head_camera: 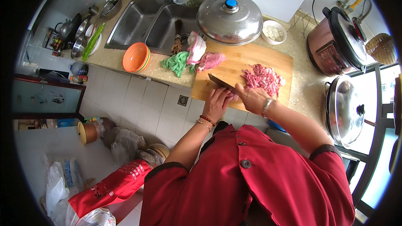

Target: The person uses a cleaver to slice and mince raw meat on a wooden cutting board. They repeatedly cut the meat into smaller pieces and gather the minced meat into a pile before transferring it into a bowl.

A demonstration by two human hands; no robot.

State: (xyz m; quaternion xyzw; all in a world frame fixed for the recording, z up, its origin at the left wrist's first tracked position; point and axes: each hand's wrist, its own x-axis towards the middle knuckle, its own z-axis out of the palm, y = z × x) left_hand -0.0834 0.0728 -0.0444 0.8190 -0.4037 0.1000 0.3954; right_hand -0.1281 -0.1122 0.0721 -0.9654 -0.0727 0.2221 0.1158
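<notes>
My right hand (253, 99) grips a kitchen knife (221, 83), its dark blade pointing left over the near part of a wooden cutting board (235, 56). Beside the blade, my left hand (217, 101) rests with bent fingers on a small piece of raw meat (233, 96), partly hidden by both hands. A pile of shredded raw meat (263, 78) lies at the board's right side. Near the board's left edge is a larger piece of raw meat (211, 61), next to a pink and white cloth (196, 47) and a green mesh cloth (176, 63).
A large metal lid (230, 22) stands behind the board, with a white bowl of chopped pale food (274, 32) beside it. Orange bowls (135, 57) stand by the double sink (152, 22). An electric pressure cooker (336, 44) and a glass-lidded pan (345, 110) are at right.
</notes>
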